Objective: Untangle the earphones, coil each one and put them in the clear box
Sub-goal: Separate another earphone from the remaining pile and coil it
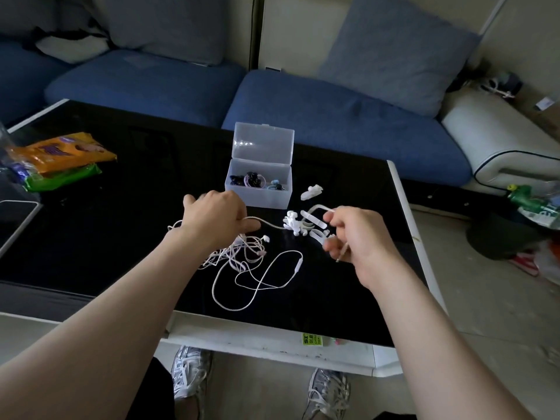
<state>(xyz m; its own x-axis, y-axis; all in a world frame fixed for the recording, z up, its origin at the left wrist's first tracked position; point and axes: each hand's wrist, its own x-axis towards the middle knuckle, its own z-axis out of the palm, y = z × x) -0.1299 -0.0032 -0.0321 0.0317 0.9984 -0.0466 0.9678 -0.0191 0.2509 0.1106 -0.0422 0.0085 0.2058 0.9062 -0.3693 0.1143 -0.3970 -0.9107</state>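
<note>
A tangle of white and pinkish earphone cables [242, 256] lies on the black table [121, 237] in front of me. My left hand [216, 215] hovers over the tangle and pinches a white cable that runs right toward the white cable clips [295, 225]. Above the table, my right hand [354, 234] holds a loop of that white cable with curled fingers. The clear box [259, 183] stands open just behind my hands, with dark and coloured earphones inside.
Several white plastic clips [312, 190] lie to the right of the box. Orange and green snack packets [63, 160] sit at the table's left, with a phone [13, 215] near the left edge. A blue sofa [333, 116] runs behind the table.
</note>
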